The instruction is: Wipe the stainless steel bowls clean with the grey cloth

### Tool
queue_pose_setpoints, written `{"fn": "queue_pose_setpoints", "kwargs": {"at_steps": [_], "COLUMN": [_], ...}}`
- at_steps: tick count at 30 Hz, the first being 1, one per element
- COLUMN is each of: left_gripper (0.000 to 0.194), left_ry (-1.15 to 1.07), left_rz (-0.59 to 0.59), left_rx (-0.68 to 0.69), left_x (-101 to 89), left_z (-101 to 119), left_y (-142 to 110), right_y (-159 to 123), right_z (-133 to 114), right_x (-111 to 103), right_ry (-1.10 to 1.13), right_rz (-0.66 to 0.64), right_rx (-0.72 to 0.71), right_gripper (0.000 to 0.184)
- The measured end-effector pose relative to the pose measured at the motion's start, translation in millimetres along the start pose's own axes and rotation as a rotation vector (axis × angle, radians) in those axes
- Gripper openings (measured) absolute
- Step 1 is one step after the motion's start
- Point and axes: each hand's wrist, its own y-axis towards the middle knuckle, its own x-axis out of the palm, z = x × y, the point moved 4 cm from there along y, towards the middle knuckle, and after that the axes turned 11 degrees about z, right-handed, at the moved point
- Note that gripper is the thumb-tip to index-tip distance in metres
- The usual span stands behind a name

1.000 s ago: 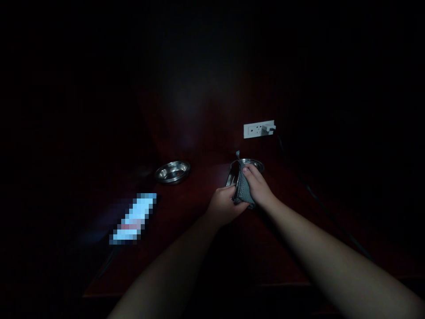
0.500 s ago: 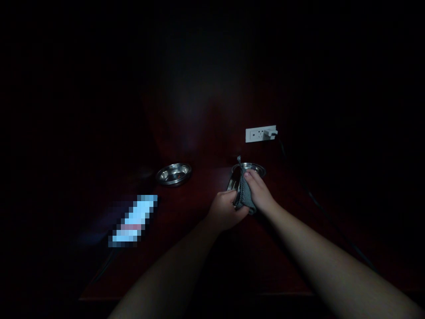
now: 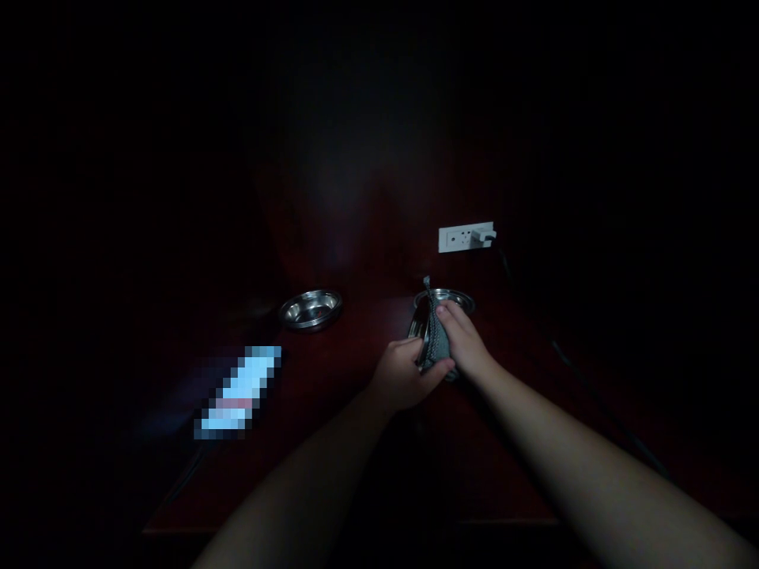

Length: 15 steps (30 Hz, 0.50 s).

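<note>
My left hand (image 3: pixel 403 373) grips the near edge of a shiny metal dish (image 3: pixel 418 324), which is tilted up on its side. My right hand (image 3: pixel 467 340) is closed around a grey-green cloth (image 3: pixel 439 341) and presses it against the dish's right-hand face. A corner of the cloth sticks up above the rim. My left thumb lies across the lower part of the cloth. Behind my hands, a second metal dish (image 3: pixel 455 297) rests on the dark red table, partly covered by my right hand and the cloth.
Further left on the table (image 3: pixel 368 324) stands another metal dish or small stack (image 3: pixel 311 308). Nearer on the left is a bright, pixelated screen (image 3: pixel 240 395). A white socket panel (image 3: pixel 466 237) with a plug is on the back wall; a dark cable (image 3: pixel 605 403) runs down the right.
My left thumb has shifted slightly up across the cloth. Both hands keep hold in nearly the same place, and the other things have not moved.
</note>
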Motion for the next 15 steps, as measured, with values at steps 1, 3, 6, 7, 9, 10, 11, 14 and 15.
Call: {"fn": "queue_pose_setpoints", "kwargs": {"at_steps": [1, 3, 6, 7, 9, 10, 11, 14, 15], "left_gripper": [0.026, 0.023, 0.018, 0.017, 0.015, 0.014, 0.013, 0.013, 0.014], "left_ry": [0.0, -0.005, -0.011, -0.012, -0.01, -0.009, -0.011, -0.03, -0.038], "left_rz": [0.004, 0.006, 0.007, 0.005, 0.001, -0.002, -0.005, -0.016, -0.021], "left_rx": [0.005, 0.022, 0.049, 0.054, 0.052, 0.048, 0.043, 0.034, 0.035], "left_x": [0.1, 0.0, -0.6, -0.8, -0.9, -0.9, -0.8, -0.5, -0.4], "left_z": [-0.2, -0.2, 0.3, 0.4, 0.2, 0.0, -0.1, -0.3, -0.4], "left_y": [-0.1, -0.1, 0.1, 0.2, 0.2, 0.2, 0.2, 0.2, 0.2], "right_y": [-0.5, -1.1, -1.2, -1.0, -0.7, -0.5, -0.5, -0.9, -1.1], "right_z": [-0.5, -1.2, -1.7, -1.5, -1.0, -0.8, -0.8, -1.1, -1.2], "right_x": [0.0, -0.1, 0.1, 0.2, 0.2, 0.2, 0.2, 0.9, 1.0], "right_ry": [-0.005, -0.015, -0.014, -0.01, -0.004, -0.002, 0.0, 0.01, 0.014], "right_rz": [-0.002, 0.0, 0.003, 0.005, 0.012, 0.017, 0.019, 0.005, 0.006], "right_rx": [0.003, 0.006, -0.006, -0.009, -0.011, -0.012, -0.015, -0.024, -0.022], "right_gripper": [0.035, 0.035, 0.035, 0.035, 0.035, 0.034, 0.034, 0.034, 0.035]}}
